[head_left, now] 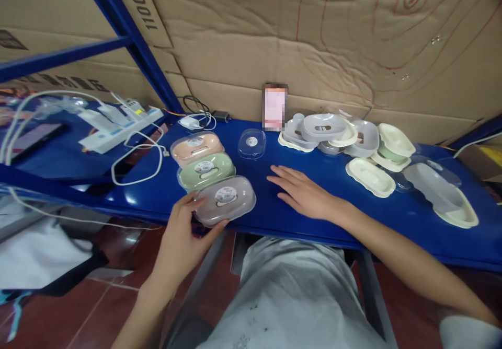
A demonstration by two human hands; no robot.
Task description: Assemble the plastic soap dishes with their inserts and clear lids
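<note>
My left hand [188,226] grips the near left end of a grey soap dish [225,208] with a clear lid and a round white label. Just behind that dish lie a green lidded soap dish [214,172] and a pink one [202,153], in a row. My right hand [300,189] hovers over or rests on the blue table, fingers stretched out, holding nothing. Beyond its fingertips is a loose clear lid [251,144] with a round label. To the right sit a cream dish [371,176] and a heap of grey dish parts [327,127].
The blue table [274,218] ends close to my lap. At the right is a grey dish [433,187] on a cream part. A phone [274,107] leans against the cardboard wall. A white power strip [121,129] with cables lies left, beside a blue metal post [145,61].
</note>
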